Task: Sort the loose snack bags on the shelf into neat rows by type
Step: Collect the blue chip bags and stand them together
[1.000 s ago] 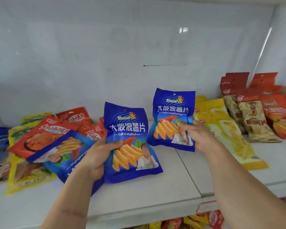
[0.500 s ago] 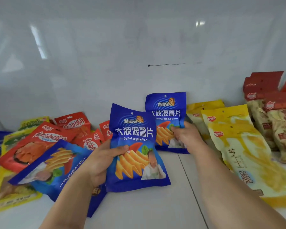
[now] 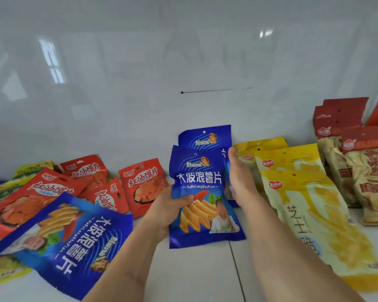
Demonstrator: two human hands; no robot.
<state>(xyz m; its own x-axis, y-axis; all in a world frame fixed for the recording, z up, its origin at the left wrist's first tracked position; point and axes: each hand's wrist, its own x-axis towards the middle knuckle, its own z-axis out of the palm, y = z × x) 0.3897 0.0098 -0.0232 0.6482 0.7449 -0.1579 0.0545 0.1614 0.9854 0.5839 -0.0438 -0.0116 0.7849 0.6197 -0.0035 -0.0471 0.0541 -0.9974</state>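
Left hand grasps the front blue potato-chip bag, long axis upright, directly before the rear blue bag; right hand, fingers straight, steadies their right edges.

The left hand now brings its blue chip bag in front of the second blue bag, overlapping it; the right hand sits flat alongside them.
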